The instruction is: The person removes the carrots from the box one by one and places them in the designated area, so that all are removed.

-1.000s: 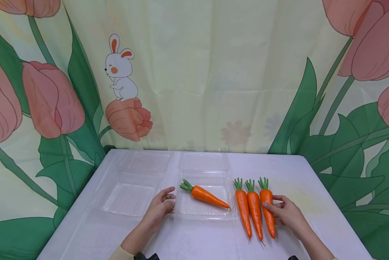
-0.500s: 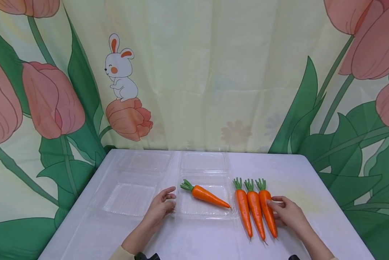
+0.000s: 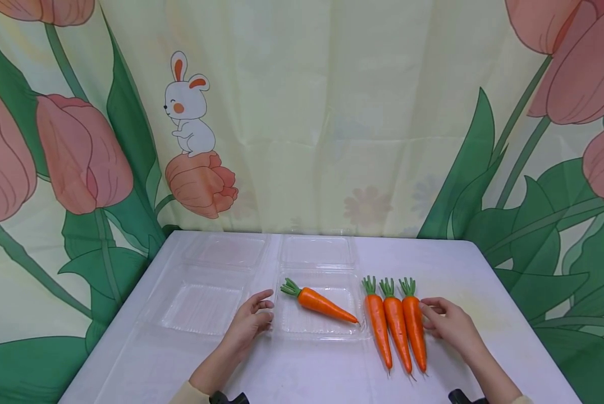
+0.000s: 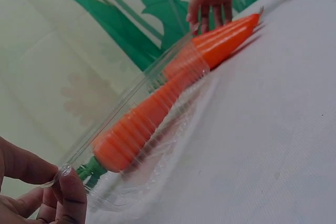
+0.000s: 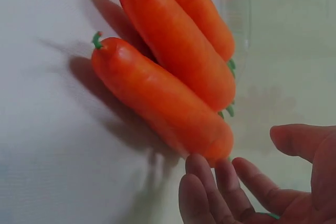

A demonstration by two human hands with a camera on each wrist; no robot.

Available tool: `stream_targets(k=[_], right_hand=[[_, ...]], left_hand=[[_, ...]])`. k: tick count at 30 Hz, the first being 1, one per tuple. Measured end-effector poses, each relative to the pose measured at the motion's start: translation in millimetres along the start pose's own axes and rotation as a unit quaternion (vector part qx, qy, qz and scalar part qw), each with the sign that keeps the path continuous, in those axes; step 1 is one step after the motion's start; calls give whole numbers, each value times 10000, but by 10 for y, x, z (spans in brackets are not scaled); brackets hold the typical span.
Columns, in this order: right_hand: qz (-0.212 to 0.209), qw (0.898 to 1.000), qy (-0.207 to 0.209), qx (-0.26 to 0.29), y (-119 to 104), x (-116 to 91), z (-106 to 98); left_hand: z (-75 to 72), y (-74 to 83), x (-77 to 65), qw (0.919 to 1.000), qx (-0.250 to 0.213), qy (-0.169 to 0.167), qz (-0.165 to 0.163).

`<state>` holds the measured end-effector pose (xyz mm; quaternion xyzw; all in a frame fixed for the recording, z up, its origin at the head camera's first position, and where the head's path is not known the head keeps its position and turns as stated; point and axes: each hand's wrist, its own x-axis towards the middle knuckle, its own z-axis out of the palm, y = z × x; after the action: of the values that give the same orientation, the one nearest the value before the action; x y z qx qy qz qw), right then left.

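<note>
My left hand (image 3: 250, 322) pinches the left rim of a clear plastic clamshell box (image 3: 314, 332) between thumb and finger, as the left wrist view shows. Slantwise in that box lies one orange carrot (image 3: 324, 306) with green stubs at its upper left. Three more carrots stand side by side on the table just right of the box: a left one (image 3: 378, 328), a middle one (image 3: 397, 328) and a right one (image 3: 414, 328). My right hand (image 3: 448, 325) is beside the right carrot, thumb spread away from the fingers; fingertips (image 5: 197, 163) are at its top end, perhaps touching.
A second clear clamshell box (image 3: 201, 308) lies with its lid folded back, left of my left hand. The nearer box's lid (image 3: 316, 251) also lies back. Behind the white table (image 3: 302, 370) hangs a curtain (image 3: 292, 112) printed with tulips and a rabbit.
My right hand has loosened from the right carrot and drawn slightly right. That carrot now lies closer to the middle one. My left hand has stayed in place.
</note>
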<state>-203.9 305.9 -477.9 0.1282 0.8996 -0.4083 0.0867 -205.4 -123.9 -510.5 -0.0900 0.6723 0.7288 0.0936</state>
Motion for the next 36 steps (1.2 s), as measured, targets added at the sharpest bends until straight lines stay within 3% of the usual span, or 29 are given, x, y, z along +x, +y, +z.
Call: stream_targets(k=[10,17,28,36], right_hand=[[-348,9993,108,-78,-168,-1,23],[-638,9978,112,-106,-411,10,136],[-1096,9937,-68,-219,-961,17,518],[-1407,9897,-243,-75,-1225,4,802]], left_hand=[[-2,3,2,10000,2,-8,1],[-4,0,5,10000,3,-38,6],[-5,0,16,10000,-11,-6,0],[0,7,12,10000,-6,-15,-48]])
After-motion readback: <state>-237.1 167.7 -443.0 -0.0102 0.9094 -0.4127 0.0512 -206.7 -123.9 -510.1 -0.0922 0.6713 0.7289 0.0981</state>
